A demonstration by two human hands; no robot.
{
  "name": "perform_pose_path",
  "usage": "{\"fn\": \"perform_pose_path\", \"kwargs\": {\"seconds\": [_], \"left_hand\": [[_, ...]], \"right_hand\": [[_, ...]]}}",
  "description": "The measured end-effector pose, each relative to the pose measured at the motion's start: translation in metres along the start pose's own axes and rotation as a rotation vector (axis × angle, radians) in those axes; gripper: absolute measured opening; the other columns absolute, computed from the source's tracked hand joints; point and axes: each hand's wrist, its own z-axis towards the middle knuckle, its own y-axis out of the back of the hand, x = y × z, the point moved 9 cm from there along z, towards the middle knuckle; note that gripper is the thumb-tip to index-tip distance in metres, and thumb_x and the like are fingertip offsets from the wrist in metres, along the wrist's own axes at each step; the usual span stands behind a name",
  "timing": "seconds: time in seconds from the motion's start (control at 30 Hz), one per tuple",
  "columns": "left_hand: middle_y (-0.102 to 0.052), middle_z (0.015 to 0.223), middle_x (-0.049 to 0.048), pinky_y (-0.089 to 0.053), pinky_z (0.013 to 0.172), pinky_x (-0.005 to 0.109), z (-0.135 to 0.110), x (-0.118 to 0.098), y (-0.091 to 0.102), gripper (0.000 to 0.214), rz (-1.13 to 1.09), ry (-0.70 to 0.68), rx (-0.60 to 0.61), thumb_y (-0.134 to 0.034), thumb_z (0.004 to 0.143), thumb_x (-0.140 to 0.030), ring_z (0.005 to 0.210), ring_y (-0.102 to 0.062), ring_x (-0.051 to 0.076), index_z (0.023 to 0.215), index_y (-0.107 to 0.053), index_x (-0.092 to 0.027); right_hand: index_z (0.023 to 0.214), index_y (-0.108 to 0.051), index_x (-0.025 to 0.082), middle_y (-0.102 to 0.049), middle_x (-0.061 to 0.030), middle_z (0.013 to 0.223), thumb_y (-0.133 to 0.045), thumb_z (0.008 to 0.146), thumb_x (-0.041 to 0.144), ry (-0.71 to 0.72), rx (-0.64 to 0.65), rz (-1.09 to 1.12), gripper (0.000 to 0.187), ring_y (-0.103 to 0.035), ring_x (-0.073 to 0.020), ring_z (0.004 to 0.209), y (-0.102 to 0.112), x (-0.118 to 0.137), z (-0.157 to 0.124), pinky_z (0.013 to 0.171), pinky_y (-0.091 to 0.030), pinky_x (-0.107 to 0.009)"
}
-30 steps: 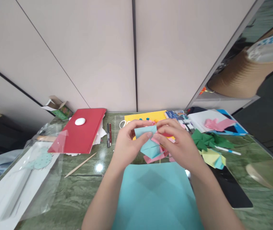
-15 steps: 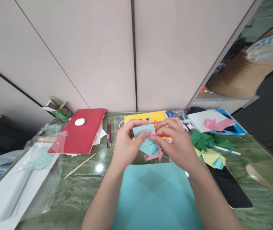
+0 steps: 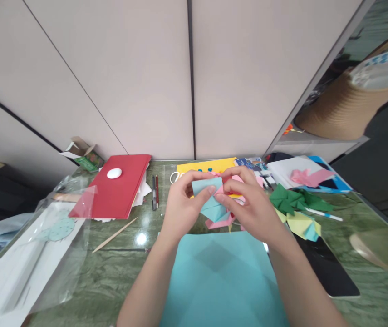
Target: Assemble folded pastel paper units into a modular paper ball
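My left hand point(image 3: 182, 206) and my right hand point(image 3: 251, 204) meet above the green marble-pattern table point(image 3: 112, 268). Between them they pinch a folded paper piece point(image 3: 214, 204) made of light blue and pink sheets. The left thumb presses on its blue upper flap, and the right fingers close on the pink part beside it. A large light blue paper sheet point(image 3: 221, 281) with diagonal creases lies flat under my forearms.
A red folder point(image 3: 115, 190) with a white oval object point(image 3: 114, 173) lies at the left, pens point(image 3: 154, 193) and a wooden stick point(image 3: 114, 235) near it. Clear plastic packaging point(image 3: 40, 254) covers the left edge. Green point(image 3: 289, 200) and yellow point(image 3: 301, 223) folded papers, a black tablet point(image 3: 328, 268) and yellow card point(image 3: 203, 165) sit right and behind.
My fingers have shifted slightly on the folded piece, the right fingers working along the pink part. The hands stay in nearly the same place.
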Motion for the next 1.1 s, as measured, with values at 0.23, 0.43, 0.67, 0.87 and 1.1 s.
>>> {"fn": "perform_pose_path", "kwargs": {"seconds": [0.23, 0.43, 0.67, 0.87, 1.1], "left_hand": [[-0.067, 0.092, 0.0027, -0.045, 0.082, 0.033, -0.001, 0.002, -0.007, 0.015, 0.036, 0.017, 0.06, -0.063, 0.074, -0.019, 0.091, -0.059, 0.02, 0.088, -0.065, -0.022], [-0.065, 0.101, 0.0022, -0.046, 0.079, 0.029, -0.003, -0.002, -0.006, 0.018, -0.012, 0.022, 0.039, -0.06, 0.078, -0.02, 0.093, -0.058, 0.017, 0.095, -0.063, -0.024], [-0.057, 0.101, 0.0034, -0.047, 0.063, 0.023, -0.004, 0.0, 0.0, 0.028, -0.179, 0.089, 0.028, -0.059, 0.079, -0.026, 0.077, -0.057, 0.013, 0.106, -0.056, -0.026], [-0.053, 0.088, 0.0004, -0.047, 0.068, 0.025, -0.005, 0.0, -0.001, 0.027, -0.253, 0.066, 0.087, -0.056, 0.079, -0.019, 0.074, -0.055, 0.011, 0.105, -0.053, -0.024], [-0.06, 0.096, 0.0043, -0.045, 0.071, 0.025, -0.008, -0.002, -0.022, 0.016, -0.329, 0.091, 0.221, -0.052, 0.084, -0.025, 0.082, -0.055, 0.014, 0.098, -0.055, -0.018]], "right_hand": [[0.064, -0.047, 0.021, -0.052, -0.0041, 0.1, -0.056, 0.08, 0.022, -0.035, 0.022, -0.003, 0.019, -0.047, -0.0219, 0.102, -0.003, -0.006, 0.002, 0.085, -0.039, -0.039], [0.065, -0.041, 0.021, -0.049, -0.0052, 0.095, -0.052, 0.082, 0.018, 0.021, -0.079, -0.064, 0.021, -0.045, -0.0216, 0.095, 0.003, 0.003, 0.001, 0.079, -0.039, -0.037], [0.069, -0.05, 0.022, -0.05, -0.0051, 0.092, -0.056, 0.08, 0.023, -0.015, -0.285, -0.115, 0.013, -0.046, -0.0223, 0.092, 0.018, -0.002, -0.001, 0.08, -0.038, -0.039], [0.061, -0.049, 0.02, -0.051, -0.0042, 0.095, -0.06, 0.076, 0.025, -0.084, -0.434, -0.011, 0.019, -0.051, -0.0212, 0.094, 0.031, -0.012, -0.008, 0.082, -0.04, -0.038], [0.063, -0.054, 0.02, -0.055, -0.0039, 0.095, -0.063, 0.075, 0.024, -0.022, -0.503, -0.073, 0.016, -0.053, -0.0206, 0.094, 0.039, 0.001, -0.014, 0.083, -0.041, -0.038]]}}
